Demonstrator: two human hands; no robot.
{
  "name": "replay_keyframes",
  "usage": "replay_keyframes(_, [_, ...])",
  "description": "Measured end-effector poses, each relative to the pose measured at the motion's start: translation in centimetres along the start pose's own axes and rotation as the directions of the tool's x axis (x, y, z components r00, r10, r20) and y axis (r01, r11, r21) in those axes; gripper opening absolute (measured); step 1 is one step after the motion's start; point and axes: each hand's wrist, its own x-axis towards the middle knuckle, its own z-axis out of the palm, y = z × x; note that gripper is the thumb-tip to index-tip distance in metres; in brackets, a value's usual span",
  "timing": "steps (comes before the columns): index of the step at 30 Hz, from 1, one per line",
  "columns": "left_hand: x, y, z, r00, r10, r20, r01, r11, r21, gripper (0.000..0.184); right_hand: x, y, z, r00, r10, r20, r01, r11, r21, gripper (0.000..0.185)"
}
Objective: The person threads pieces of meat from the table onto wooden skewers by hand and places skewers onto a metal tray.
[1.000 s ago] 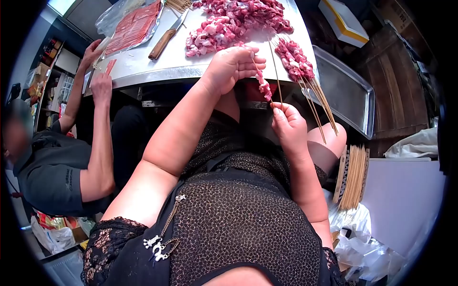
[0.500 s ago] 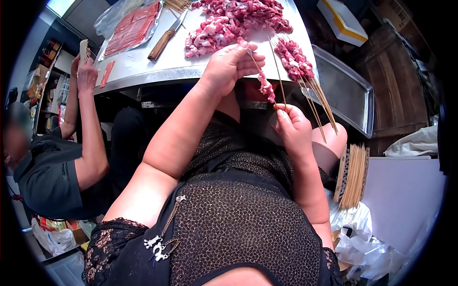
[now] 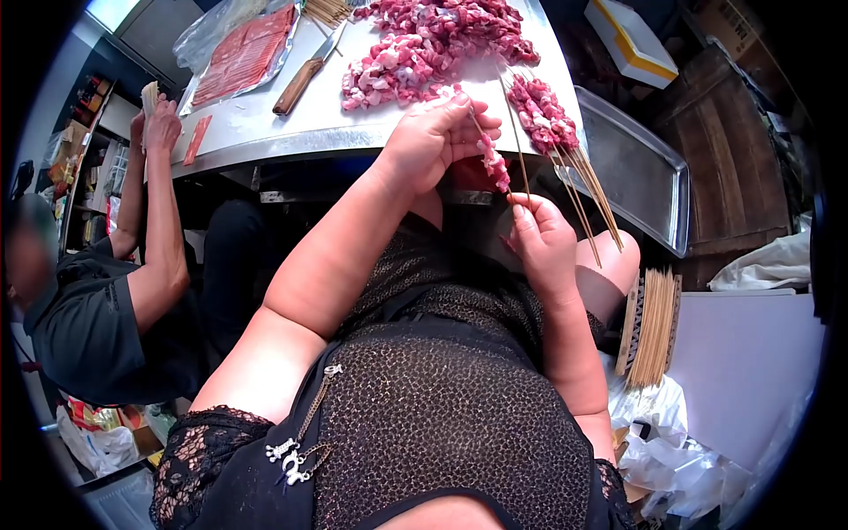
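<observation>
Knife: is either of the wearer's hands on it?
No, the knife lies on the table, while the left hand is by the meat skewer and the right hand grips its near end.

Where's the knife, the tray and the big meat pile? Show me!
Knife (image 3: 307,75): head view, on its wooden handle.
Tray (image 3: 640,168): head view, on its bare bottom.
Meat pile (image 3: 433,46): head view, near its middle.
</observation>
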Motion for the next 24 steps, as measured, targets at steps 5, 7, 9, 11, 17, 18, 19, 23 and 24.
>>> replay_keyframes(5, [-0.8,-1.4,1.0,0.996,-0.087,-0.012,0.086,0.993,-0.076,0.027,-0.2,-0.9,0.9,1.0,0.021,0.002,-0.021,0.997,0.079,0.018])
replay_keyframes(7, [-1.0,-1.5,1.4,0.994,-0.108,-0.012,0.107,0.992,-0.062,0.027,0.1,-0.8,0.9,0.999,0.041,-0.002,-0.04,0.993,0.108,0.018])
replay_keyframes(9, [-0.9,-1.7,1.9,0.992,-0.125,-0.01,0.124,0.991,-0.05,0.027,0.7,-0.5,0.9,0.999,0.032,0.017,-0.034,0.986,0.161,0.019])
replay_keyframes(11, [-0.7,-1.6,2.1,0.993,-0.056,-0.101,0.054,0.998,-0.019,0.027,0.8,-0.6,0.7,0.999,0.038,0.035,-0.042,0.989,0.141,0.021])
replay_keyframes(17, [-0.3,-2.2,1.7,0.997,-0.023,-0.069,0.003,0.96,-0.282,0.023,0.2,0.7,0.7,1.0,0.023,0.021,-0.024,0.997,0.074,0.021])
replay_keyframes(18, [-0.3,-2.7,2.3,0.992,0.01,-0.123,-0.044,0.961,-0.274,0.02,0.0,0.8,1.0,1.0,0.014,0.017,-0.015,0.998,0.058,0.02])
replay_keyframes(19, [-0.3,-3.2,2.8,0.99,0.038,-0.136,-0.082,0.941,-0.329,0.019,-0.1,0.6,1.3,1.0,0.001,0.013,-0.002,0.999,0.042,0.019])
replay_keyframes(23, [-0.9,-3.2,4.2,0.977,0.02,-0.214,-0.081,0.956,-0.281,0.024,-0.8,0.1,2.1,0.999,0.024,0.03,-0.027,0.996,0.089,0.017])
replay_keyframes(24, [-0.8,-3.3,3.9,0.984,0.014,-0.177,-0.063,0.96,-0.272,0.028,-1.0,0.0,2.4,0.999,0.035,0.042,-0.04,0.992,0.123,0.017])
